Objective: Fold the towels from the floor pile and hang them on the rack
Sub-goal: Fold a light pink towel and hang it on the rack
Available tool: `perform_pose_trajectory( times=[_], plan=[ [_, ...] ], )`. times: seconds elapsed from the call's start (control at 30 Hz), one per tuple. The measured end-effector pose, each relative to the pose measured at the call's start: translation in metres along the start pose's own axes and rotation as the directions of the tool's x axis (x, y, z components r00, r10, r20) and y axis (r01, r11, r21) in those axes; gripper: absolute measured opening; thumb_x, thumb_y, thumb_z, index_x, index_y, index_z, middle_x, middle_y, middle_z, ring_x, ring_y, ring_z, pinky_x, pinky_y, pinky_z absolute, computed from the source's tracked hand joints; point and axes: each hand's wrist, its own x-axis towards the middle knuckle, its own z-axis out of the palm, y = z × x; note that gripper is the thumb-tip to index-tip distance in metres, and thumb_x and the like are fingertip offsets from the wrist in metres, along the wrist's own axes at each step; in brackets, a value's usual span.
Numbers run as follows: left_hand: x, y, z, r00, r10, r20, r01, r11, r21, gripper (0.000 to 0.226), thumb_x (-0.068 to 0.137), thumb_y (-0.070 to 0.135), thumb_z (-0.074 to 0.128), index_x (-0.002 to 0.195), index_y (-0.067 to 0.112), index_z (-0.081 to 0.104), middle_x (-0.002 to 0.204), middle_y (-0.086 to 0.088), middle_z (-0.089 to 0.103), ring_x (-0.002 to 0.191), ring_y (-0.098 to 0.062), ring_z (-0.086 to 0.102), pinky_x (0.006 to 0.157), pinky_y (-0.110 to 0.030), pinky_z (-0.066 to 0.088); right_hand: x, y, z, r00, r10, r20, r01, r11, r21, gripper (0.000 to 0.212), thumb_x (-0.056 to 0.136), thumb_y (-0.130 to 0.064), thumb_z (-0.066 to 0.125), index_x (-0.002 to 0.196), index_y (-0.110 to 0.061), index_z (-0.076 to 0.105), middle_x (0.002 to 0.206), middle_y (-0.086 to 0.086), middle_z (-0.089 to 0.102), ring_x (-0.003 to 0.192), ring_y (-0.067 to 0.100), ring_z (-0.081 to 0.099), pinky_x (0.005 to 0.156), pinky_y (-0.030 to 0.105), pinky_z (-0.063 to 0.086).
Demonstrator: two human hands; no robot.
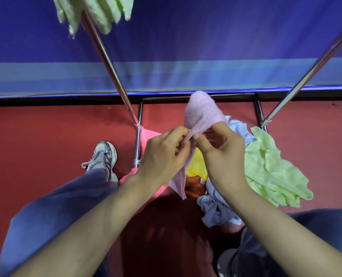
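Observation:
Both hands hold a light pink towel (201, 113) above the floor pile. My left hand (162, 154) pinches its edge from the left, and my right hand (221, 150) pinches it from the right, fingertips almost touching. The towel bulges upward past my fingers and a strip hangs down between my hands. Beneath lies the pile: a lime green towel (272, 170), a pale blue towel (216, 210), a yellow towel (198, 164) and a darker pink towel (150, 136). A light green towel (94, 11) hangs over the rack's left rail (108, 58).
The rack's right rail (310, 70) slants up to the right; its dark base frame (258, 108) sits on the red floor (46, 136). A blue wall covering (186, 37) lies behind. My left shoe (103, 156) and trouser legs flank the pile.

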Motion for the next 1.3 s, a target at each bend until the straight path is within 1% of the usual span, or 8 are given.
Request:
perform_pose_trajectory(
  times=[0.2,0.37,0.5,0.63,0.8,0.87,1.13,1.3],
  plan=[
    [-0.002,0.009,0.0,0.998,0.042,-0.053,-0.042,0.999,0.013,0.008,0.085,0.023,0.066,0.088,0.019,0.06,0.073,0.007,0.059,0.059,-0.015,0.057,0.054,-0.036,0.052,0.0,-0.004,-0.004,0.996,-0.056,-0.076,0.051,0.997,-0.062,0.021,0.083,0.003,0.061,0.065,0.0,0.052,0.061,0.011,0.052,0.058,0.009,0.041,0.054,0.016,0.033],
    [-0.002,0.01,-0.003,0.997,0.029,-0.068,-0.025,0.998,0.058,0.02,0.074,0.007,0.069,0.083,0.017,0.054,0.071,0.006,0.053,0.059,-0.018,0.05,0.056,-0.038,0.049,-0.003,-0.006,-0.004,0.995,-0.043,-0.086,0.038,0.998,-0.054,0.049,0.084,0.004,0.055,0.055,-0.024,0.027,0.049,-0.01,0.025,0.051,0.005,0.022,0.049,0.018,0.019],
    [0.006,0.008,-0.012,0.978,-0.021,-0.208,0.034,0.998,0.058,0.022,0.067,0.004,0.064,0.08,0.015,0.051,0.062,0.008,0.045,0.058,-0.012,0.043,0.058,-0.035,0.044,-0.007,-0.004,-0.001,0.998,-0.041,-0.04,0.037,0.995,-0.093,0.049,0.091,-0.01,0.056,0.058,-0.026,0.024,0.05,-0.01,0.024,0.052,0.005,0.023,0.05,0.022,0.02],
    [0.005,0.007,-0.013,0.977,-0.005,-0.212,0.033,0.991,0.129,0.021,0.066,0.007,0.063,0.081,0.017,0.051,0.062,0.015,0.037,0.06,-0.02,0.045,0.053,-0.036,0.043,-0.012,-0.006,0.002,0.999,-0.044,0.004,0.044,0.993,-0.108,0.04,0.091,-0.026,0.054,0.06,-0.023,0.028,0.051,-0.009,0.028,0.053,0.006,0.025,0.051,0.029,0.023],
    [0.0,0.014,-0.007,0.983,0.034,-0.183,-0.005,0.988,0.156,0.014,0.076,0.018,0.065,0.08,0.016,0.052,0.071,0.012,0.042,0.06,-0.017,0.046,0.054,-0.036,0.041,-0.012,-0.006,0.002,0.999,-0.033,0.007,0.033,0.994,-0.104,0.037,0.091,-0.026,0.052,0.061,-0.014,0.033,0.051,-0.009,0.033,0.053,0.006,0.028,0.051,0.03,0.027],
    [0.001,0.014,-0.009,0.978,0.036,-0.205,-0.008,0.99,0.138,0.012,0.076,0.016,0.063,0.08,0.015,0.052,0.075,0.007,0.049,0.059,-0.017,0.047,0.054,-0.036,0.042,-0.013,-0.006,0.001,0.999,-0.03,0.012,0.031,0.995,-0.096,0.039,0.092,-0.03,0.052,0.062,-0.012,0.035,0.048,-0.003,0.038,0.05,0.015,0.032,0.049,0.034,0.03],
    [0.001,0.013,-0.006,0.98,0.047,-0.195,-0.029,0.995,0.092,0.016,0.082,0.02,0.06,0.095,0.015,0.053,0.093,0.002,0.055,0.069,-0.017,0.056,0.06,-0.034,0.045,-0.017,-0.005,0.006,0.995,-0.083,0.051,0.088,0.99,-0.108,0.051,0.098,-0.02,0.057,0.059,-0.033,0.028,0.048,-0.011,0.033,0.05,0.006,0.026,0.05,0.024,0.022],
    [0.004,0.011,-0.007,0.957,0.02,-0.288,-0.008,0.999,0.044,0.022,0.078,0.013,0.06,0.092,0.022,0.047,0.092,0.006,0.048,0.07,-0.011,0.046,0.057,-0.038,0.044,-0.022,-0.005,0.01,0.994,-0.096,0.044,0.101,0.989,-0.106,0.044,0.096,-0.026,0.053,0.06,-0.033,0.029,0.049,-0.008,0.032,0.053,0.01,0.028,0.049,0.035,0.027]
  ],
)
